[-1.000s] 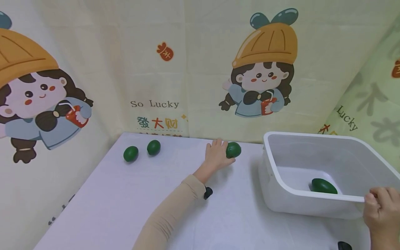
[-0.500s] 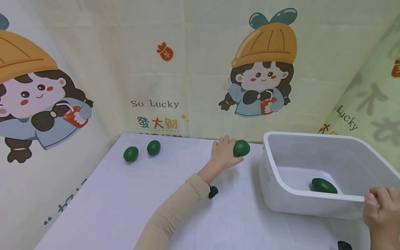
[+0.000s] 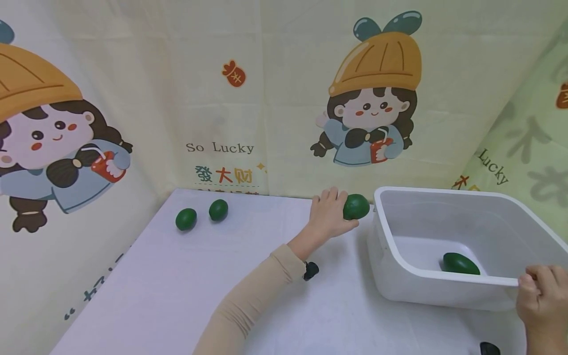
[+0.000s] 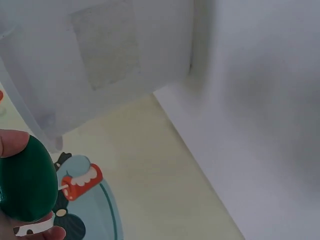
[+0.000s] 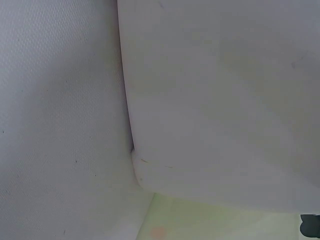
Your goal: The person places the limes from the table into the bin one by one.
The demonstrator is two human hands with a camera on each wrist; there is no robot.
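Left hand grips a green avocado; right hand seemingly pinches the white bin rim.

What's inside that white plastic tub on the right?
One dark green oval fruit lies on the floor of the white plastic tub. The tub's near wall hides the front strip of the floor, so anything lying there cannot be seen.

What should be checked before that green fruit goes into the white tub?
1. Left hand grips the green fruit: ok.
2. Right hand holds the tub at its near rim: ok.
3. Fruit is above the tub's rim: not ok, it is beside the tub.
4. Room in the tub: ok, one fruit inside.
5. Two fruits on the table lie out of the path: ok.
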